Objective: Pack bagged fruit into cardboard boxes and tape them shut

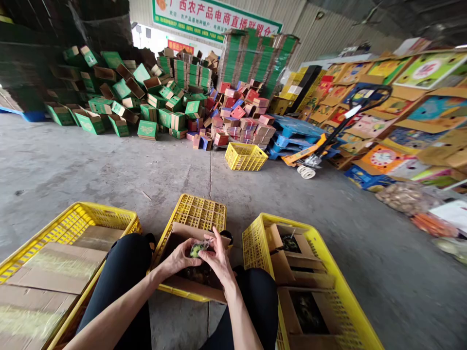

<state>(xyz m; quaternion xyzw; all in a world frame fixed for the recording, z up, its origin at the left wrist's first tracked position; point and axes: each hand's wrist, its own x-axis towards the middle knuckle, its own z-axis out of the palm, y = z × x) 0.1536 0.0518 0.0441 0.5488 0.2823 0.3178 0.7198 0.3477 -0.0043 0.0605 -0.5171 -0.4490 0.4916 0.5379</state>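
Between both hands is a small green fruit (198, 249) in clear plastic wrap; its exact kind I cannot make out. My left hand (181, 256) grips it from the left, fingers curled around its side. From the right, my right hand (216, 253) pinches the wrap and the fruit, its index finger raised. Below the hands an open cardboard box (186, 230) rests on a yellow plastic crate (200, 210) between my knees. Dark contents lie inside the box, partly hidden by my hands and forearms.
At left, a yellow crate (105, 211) holds closed, taped cartons (54, 267). At right, another yellow crate (321, 243) holds open cartons (324, 311) with dark contents. Farther off are a yellow basket (245, 163), a pallet jack (310, 158), blue pallets (292, 129) and heaped green boxes (148, 129).
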